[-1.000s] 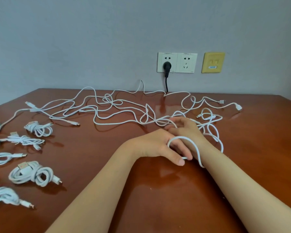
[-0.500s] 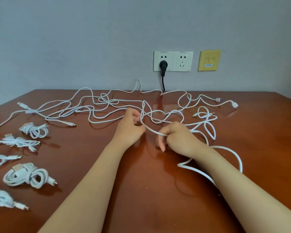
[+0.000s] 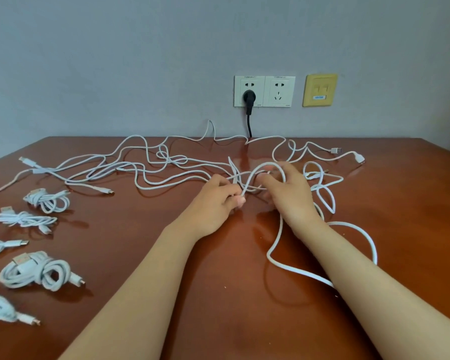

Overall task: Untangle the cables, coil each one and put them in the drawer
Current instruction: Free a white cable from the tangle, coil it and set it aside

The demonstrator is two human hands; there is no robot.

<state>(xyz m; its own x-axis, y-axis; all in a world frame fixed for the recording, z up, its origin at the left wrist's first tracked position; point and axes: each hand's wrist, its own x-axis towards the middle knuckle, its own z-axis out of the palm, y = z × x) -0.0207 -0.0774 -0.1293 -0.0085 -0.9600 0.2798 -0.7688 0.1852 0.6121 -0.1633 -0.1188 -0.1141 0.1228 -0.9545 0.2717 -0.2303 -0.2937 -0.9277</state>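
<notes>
A tangle of white cables (image 3: 151, 170) sprawls across the far half of the brown table (image 3: 218, 294). My left hand (image 3: 216, 201) pinches a strand of the white cable at the middle of the tangle. My right hand (image 3: 289, 193) is close beside it, fingers curled round a loop of the same knot. One thick white cable (image 3: 359, 229) runs from under my right wrist in a wide loop and passes beneath my right forearm. Several coiled white cables (image 3: 37, 271) lie along the left edge. No drawer is in view.
A double wall socket (image 3: 264, 91) holds a black plug with a black cord dropping behind the table. A yellow wall plate (image 3: 319, 90) is to its right. Loose USB ends (image 3: 336, 150) lie at the far right.
My hands have moved from the near side into the tangle and come together at the knot. The loop that lay over my right wrist has slid down onto the table.
</notes>
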